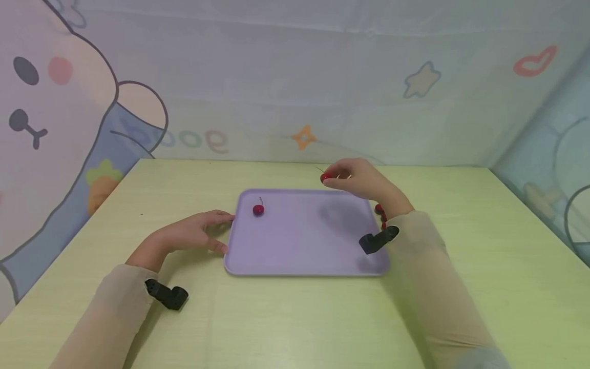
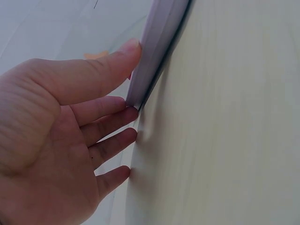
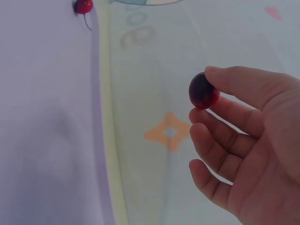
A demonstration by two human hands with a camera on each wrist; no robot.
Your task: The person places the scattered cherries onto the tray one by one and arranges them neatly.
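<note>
A lilac tray [image 1: 322, 256] lies flat on the yellow-green table, and one red cherry [image 1: 258, 209] with a stem sits near its far left corner. My right hand [image 1: 357, 179] hovers above the tray's far edge and pinches a second dark red cherry [image 1: 325, 178] between thumb and fingertips; the right wrist view shows that cherry [image 3: 203, 91] close up and the tray's cherry [image 3: 83, 6] at the top. My left hand [image 1: 195, 233] rests open against the tray's left rim [image 2: 150, 70], straight fingers [image 2: 110, 117] touching it.
More red cherries [image 1: 380, 211] lie on the table by the tray's right edge, partly hidden behind my right wrist. A cartoon-printed backdrop [image 1: 295, 82] walls the table at the back and both sides. Bare tabletop [image 1: 295, 323] stretches in front of the tray.
</note>
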